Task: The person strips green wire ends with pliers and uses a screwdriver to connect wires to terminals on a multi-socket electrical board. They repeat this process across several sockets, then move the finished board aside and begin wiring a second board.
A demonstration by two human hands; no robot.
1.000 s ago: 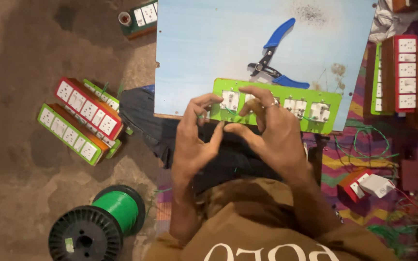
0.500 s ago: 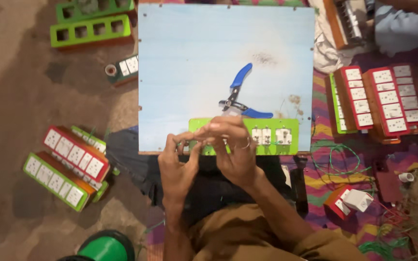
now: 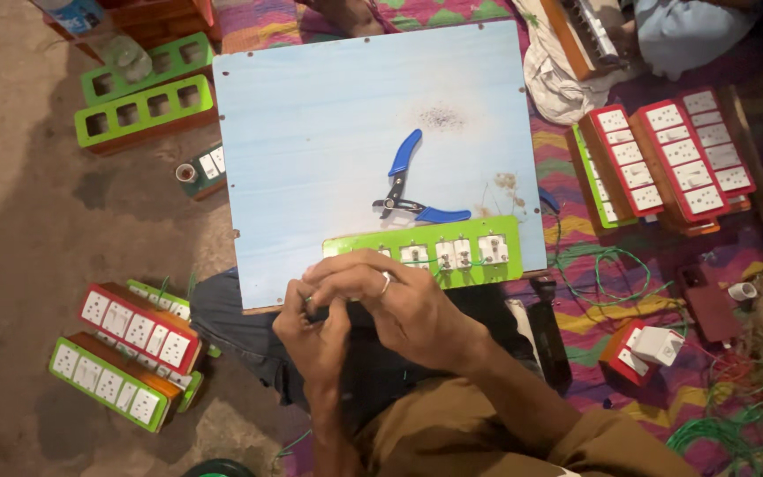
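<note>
The left hand (image 3: 313, 327) and the right hand (image 3: 399, 305) meet at the near edge of the light blue board (image 3: 355, 115), fingers curled together over a small part that the fingers hide; what the part is cannot be told. The right hand wears a ring and overlaps the left hand from the 2 o'clock side. The green switch plate (image 3: 452, 252) lies flat on the board, white sockets fitted in its openings, touching the right hand's fingertips at their 1 o'clock side; its left end is covered by the fingers. The blue-handled cutters (image 3: 408, 190) rest on the board at 12 o'clock from the hands, just beyond the plate, handles spread. Finished red and green switch boxes (image 3: 125, 349) lie on the floor at 9 o'clock. More switch boxes (image 3: 664, 159) lie at 2 o'clock. Empty green frames (image 3: 143, 97) lie at 10 o'clock.
</note>
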